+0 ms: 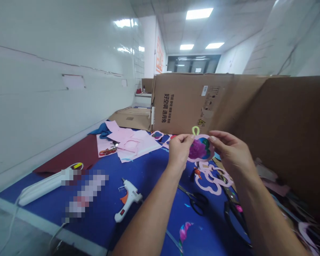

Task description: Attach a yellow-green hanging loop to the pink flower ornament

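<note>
Raised left hand and right hand hold a pink ornament, grips closed.

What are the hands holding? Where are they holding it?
Both hands hold a pink cutout ornament with a purple flower and a yellow-green loop on top. The left hand grips its left edge, the right hand its right edge.

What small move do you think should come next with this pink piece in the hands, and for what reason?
Probably press the yellow-green loop gently against the pink ornament to test it. The left hand and right hand already steady the ornament, and the glue gun lies within reach on the blue mat.
</note>
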The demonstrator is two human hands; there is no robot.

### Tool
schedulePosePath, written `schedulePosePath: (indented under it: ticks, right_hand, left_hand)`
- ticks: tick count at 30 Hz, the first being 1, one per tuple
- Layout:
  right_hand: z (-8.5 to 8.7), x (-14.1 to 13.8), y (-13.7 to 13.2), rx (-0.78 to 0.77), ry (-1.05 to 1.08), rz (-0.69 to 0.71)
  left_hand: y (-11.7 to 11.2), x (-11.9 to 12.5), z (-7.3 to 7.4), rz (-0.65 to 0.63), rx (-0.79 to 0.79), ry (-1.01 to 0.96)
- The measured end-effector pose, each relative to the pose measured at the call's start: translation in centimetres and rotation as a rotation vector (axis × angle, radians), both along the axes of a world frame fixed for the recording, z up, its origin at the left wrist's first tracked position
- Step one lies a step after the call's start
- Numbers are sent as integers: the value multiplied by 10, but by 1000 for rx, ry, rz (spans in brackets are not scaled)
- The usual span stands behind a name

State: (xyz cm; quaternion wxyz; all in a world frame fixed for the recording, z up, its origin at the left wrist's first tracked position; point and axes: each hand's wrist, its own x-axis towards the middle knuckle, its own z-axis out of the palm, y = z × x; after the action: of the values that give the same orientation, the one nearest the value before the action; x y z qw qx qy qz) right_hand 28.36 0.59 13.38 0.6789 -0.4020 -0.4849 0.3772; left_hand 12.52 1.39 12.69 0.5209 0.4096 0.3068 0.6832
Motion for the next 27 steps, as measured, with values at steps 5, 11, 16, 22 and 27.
schedulePosePath:
  ticks: [5,11,16,22,27]
  right_hand:
    - [1,4,1,18,25,-65]
    - [-2,5,6,59,26,-47]
    - [2,-1,4,35,105,-23]
    - [5,-2,2,43,69,9]
    - [7,-5,1,70,16,55]
  left_hand:
    - [2,4,-4,13,-3,0]
    - [5,2,-5,-13,-5,-43]
    - [8,-1,-5,-17,22,-47]
    - [6,-6,0,26,31,0]
    - [1,-5,4,-17,58,28]
